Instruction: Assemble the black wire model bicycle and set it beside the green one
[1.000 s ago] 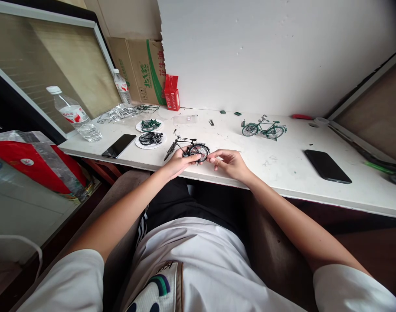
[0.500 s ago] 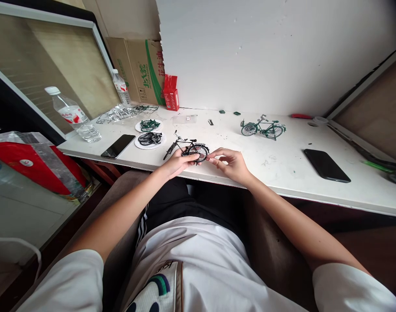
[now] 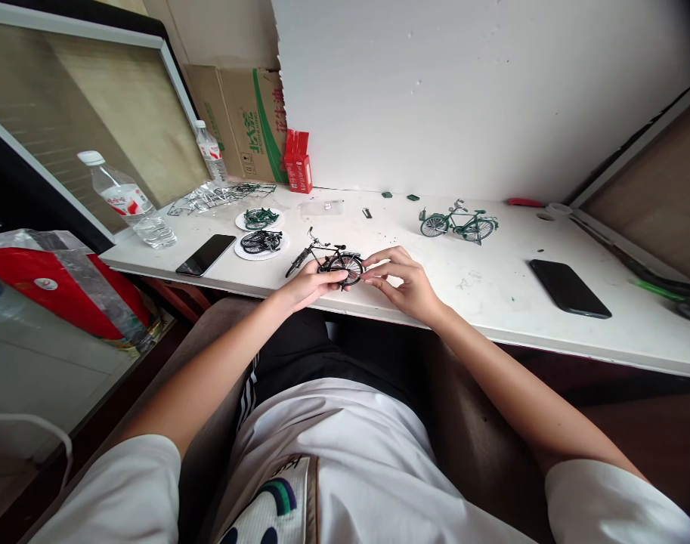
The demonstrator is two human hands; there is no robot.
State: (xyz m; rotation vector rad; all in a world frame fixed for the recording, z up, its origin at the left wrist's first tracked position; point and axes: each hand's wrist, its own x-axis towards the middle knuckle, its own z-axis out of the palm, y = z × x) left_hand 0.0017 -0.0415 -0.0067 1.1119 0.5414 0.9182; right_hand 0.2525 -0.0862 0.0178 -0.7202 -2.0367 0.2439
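Observation:
A black model bicycle [image 3: 334,261] is tilted a little above the front edge of the table, its handlebar to the left. My left hand [image 3: 310,287] is closed around its lower side from below, with the thumb lying across the rear wheel. At the back of that rear wheel, my right hand [image 3: 404,283] has its thumb and fingertips drawn together against the rim. Whether a small part sits between those fingertips I cannot make out. A green model bicycle [image 3: 459,225] stands upright on the table, farther right.
Two white plates, one with black parts [image 3: 261,242] and one with green parts [image 3: 259,219], sit left of my hands. Phones lie at the left [image 3: 206,255] and right [image 3: 570,289]. Water bottles [image 3: 130,202], a red box [image 3: 298,162] and a carton [image 3: 236,125] stand at the left.
The black bicycle has shifted very slightly to the right in my left hand. My right index finger has lifted a little and its fingers are spread slightly more at the rear wheel.

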